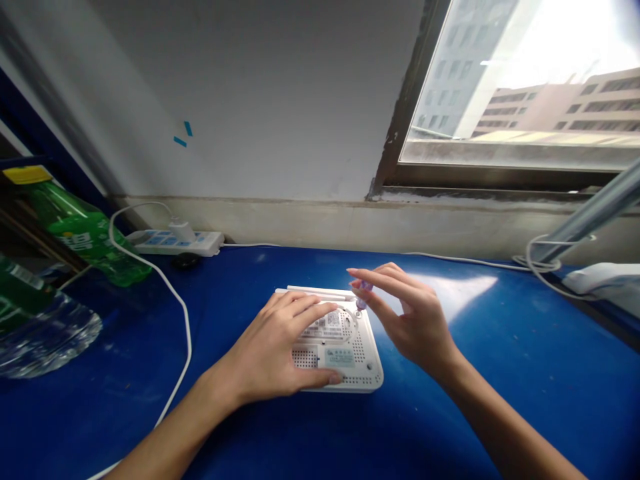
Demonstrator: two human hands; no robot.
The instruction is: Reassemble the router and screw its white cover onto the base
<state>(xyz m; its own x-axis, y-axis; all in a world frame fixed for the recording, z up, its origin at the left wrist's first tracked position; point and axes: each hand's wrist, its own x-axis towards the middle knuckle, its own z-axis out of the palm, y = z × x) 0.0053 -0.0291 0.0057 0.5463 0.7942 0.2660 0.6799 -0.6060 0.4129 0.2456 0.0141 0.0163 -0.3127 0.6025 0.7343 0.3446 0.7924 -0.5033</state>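
A white router-like box lies on the blue table, its vented, labelled underside facing up. My left hand rests spread across the left part of it, thumb near the front edge and fingers over the label. That hand hides the box's left side. My right hand is closed in a pinch at the far right corner of the box. Between thumb and fingers it holds a short screwdriver with a clear purple handle, its lower end at a round corner hole. The tip is too small to make out.
A white power strip with a plugged-in adapter lies by the wall. Its white cable runs down the left side. A green bottle and a clear bottle are at left. A metal pole with wound cable rises at right.
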